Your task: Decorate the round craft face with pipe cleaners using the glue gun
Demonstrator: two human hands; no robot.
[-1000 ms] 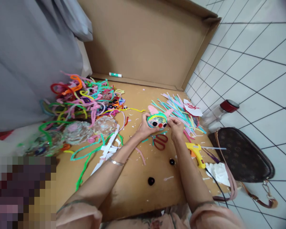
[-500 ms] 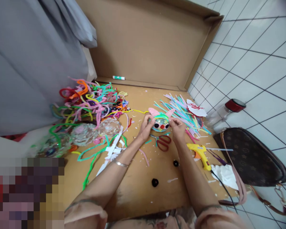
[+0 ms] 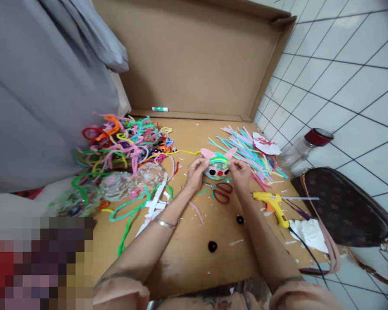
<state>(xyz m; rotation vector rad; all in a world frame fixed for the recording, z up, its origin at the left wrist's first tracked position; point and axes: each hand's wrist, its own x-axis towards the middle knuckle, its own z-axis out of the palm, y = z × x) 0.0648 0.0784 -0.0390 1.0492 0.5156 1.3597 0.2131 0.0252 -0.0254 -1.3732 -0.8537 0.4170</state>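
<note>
Between my hands is a small craft animal head (image 3: 218,165) with a clear round body, pink ears, black eyes, a red nose and green and yellow pipe cleaner bands. My left hand (image 3: 196,172) pinches its left side by the ear. On the opposite side, the fingers of my right hand (image 3: 241,174) close on its edge under the other ear. A yellow pipe cleaner (image 3: 186,151) stretches left from near the head. Just below lie red-handled scissors (image 3: 223,192). Two black pompom-like pieces (image 3: 212,246) rest nearer to me on the table.
A tangled pile of pipe cleaners (image 3: 126,144) and clear plastic rounds (image 3: 147,175) lie left. Straight pipe cleaners (image 3: 242,148) are at back right. A yellow glue gun (image 3: 274,206), brown bag (image 3: 342,206) and red-lidded bottle (image 3: 305,148) stand right. A cardboard wall (image 3: 194,60) rises behind.
The view has shifted slightly. Both hands keep hold of the craft animal head, which is tipped a little so its front shows somewhat differently.
</note>
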